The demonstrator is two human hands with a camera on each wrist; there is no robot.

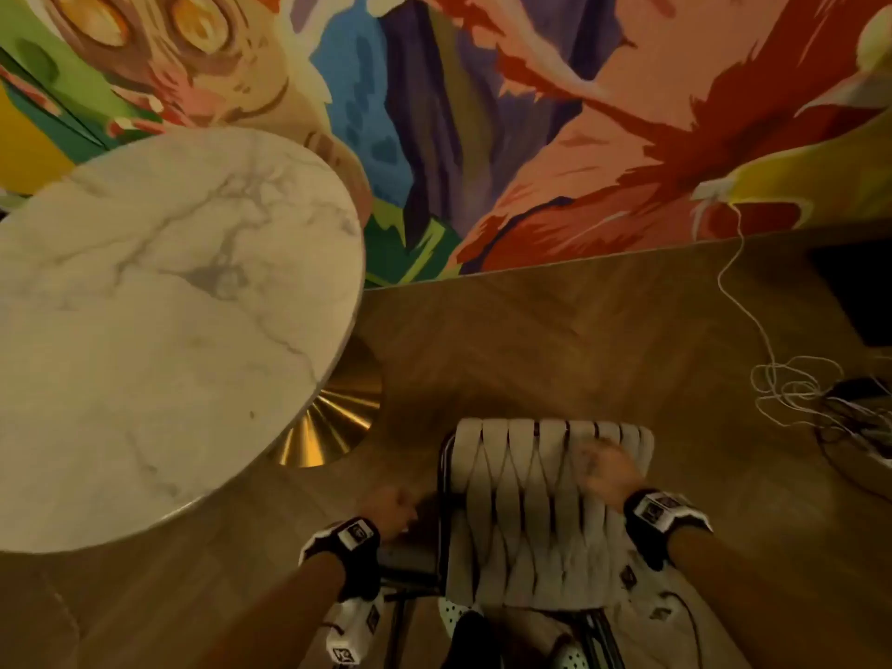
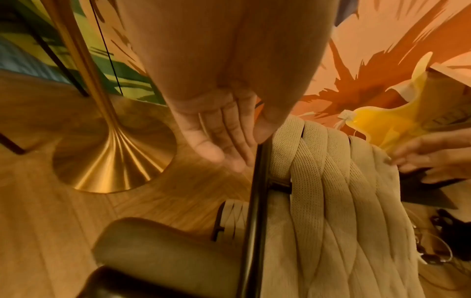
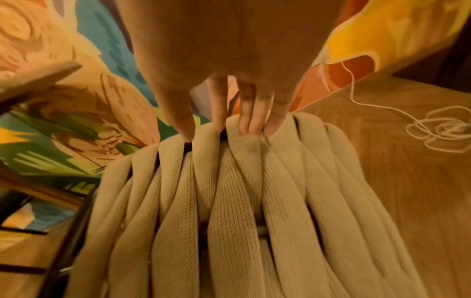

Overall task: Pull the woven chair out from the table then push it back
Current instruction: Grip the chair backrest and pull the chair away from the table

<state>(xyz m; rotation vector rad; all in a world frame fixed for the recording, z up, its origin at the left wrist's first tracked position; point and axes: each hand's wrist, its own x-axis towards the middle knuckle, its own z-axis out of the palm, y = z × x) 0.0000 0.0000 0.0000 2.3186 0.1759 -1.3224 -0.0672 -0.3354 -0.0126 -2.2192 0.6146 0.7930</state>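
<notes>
A woven chair (image 1: 545, 504) with broad beige straps over a dark metal frame is standing on the wooden floor (image 1: 603, 340), right in front of the person and below their hands. It is sitting apart from the round marble table (image 1: 159, 330), which lies ahead and to the left, its brass pedestal base (image 1: 333, 427) showing between the two.

The right hand (image 1: 606, 468) is resting on top of the chair's back, fingers (image 3: 251, 115) spread and extended, their tips pressing into the strap loops at the top edge rather than curling round them. The left hand (image 1: 391, 507) is lying against the chair's left side; in the left wrist view its fingers are straight and together beside the dark frame tube (image 2: 257, 201), thumb near the top of the tube, and whether it is actually gripping cannot be told.

The chair is lying directly beneath and between both hands, its back running left to right. The table is forward-left of the grip, so pushing in probably means steering diagonally that way.

A tangled white cord (image 1: 791, 383) is lying on the floor to the right, before a painted mural wall (image 1: 579, 137).
</notes>
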